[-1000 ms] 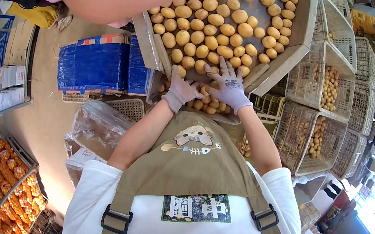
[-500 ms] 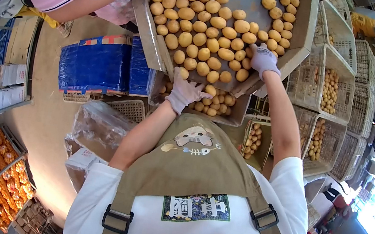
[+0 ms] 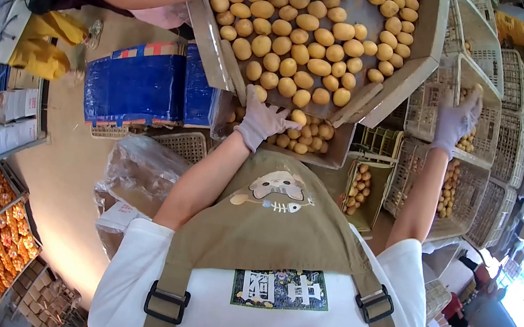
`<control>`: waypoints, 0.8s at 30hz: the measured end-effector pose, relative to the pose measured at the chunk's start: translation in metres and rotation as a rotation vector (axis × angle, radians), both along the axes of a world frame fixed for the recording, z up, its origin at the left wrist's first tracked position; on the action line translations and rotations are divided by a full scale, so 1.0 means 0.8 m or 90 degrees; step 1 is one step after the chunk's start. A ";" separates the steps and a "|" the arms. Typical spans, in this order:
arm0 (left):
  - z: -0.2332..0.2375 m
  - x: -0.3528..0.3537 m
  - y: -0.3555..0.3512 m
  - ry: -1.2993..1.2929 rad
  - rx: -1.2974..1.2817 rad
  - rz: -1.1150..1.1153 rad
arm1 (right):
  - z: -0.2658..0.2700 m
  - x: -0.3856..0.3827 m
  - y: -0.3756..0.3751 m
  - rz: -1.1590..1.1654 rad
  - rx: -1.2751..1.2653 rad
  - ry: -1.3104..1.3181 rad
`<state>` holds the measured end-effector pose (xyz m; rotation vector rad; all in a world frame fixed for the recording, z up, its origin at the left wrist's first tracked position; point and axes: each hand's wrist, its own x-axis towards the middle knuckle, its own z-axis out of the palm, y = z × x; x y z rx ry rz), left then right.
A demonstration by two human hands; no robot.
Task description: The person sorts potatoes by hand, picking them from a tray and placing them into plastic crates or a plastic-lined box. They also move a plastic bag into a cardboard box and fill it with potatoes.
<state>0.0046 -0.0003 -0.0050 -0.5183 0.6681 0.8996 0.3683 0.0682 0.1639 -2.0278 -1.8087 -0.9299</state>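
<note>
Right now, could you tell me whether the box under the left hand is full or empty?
Partly full: potatoes pile in the box by the left hand, below its rim.

**Bright daylight, fisheye view**

Flooding in from the lower right, blowing out to white glare there. Lighting the potatoes evenly, casting only soft shadows. Bending hard toward a black circular rim. Blurring slightly at the right hand and outer crates.
</note>
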 end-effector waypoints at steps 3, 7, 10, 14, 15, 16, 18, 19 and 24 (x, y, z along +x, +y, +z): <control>0.005 0.002 -0.004 0.024 0.044 -0.015 | -0.018 -0.083 -0.032 0.281 -0.115 0.226; -0.019 -0.010 -0.010 0.051 0.042 -0.079 | -0.086 -0.194 -0.072 0.385 -0.486 0.185; -0.025 -0.018 -0.016 0.177 0.038 -0.185 | -0.083 -0.204 -0.027 0.150 -0.792 0.398; -0.073 -0.029 -0.018 0.273 0.199 -0.268 | -0.100 -0.232 -0.057 0.283 -0.544 0.128; -0.147 -0.041 -0.025 0.281 0.359 -0.248 | -0.103 -0.223 -0.048 0.315 -0.618 0.184; -0.103 -0.035 -0.019 0.250 0.272 -0.218 | -0.106 -0.213 -0.036 0.347 -0.695 0.238; -0.003 -0.021 -0.007 0.197 0.097 -0.134 | -0.107 -0.215 -0.030 0.266 -0.521 0.366; 0.022 -0.017 -0.001 0.135 0.053 -0.108 | -0.106 -0.216 -0.032 0.285 -0.449 0.239; 0.032 -0.010 0.004 0.128 0.012 -0.114 | -0.113 -0.230 -0.011 0.214 -0.415 0.403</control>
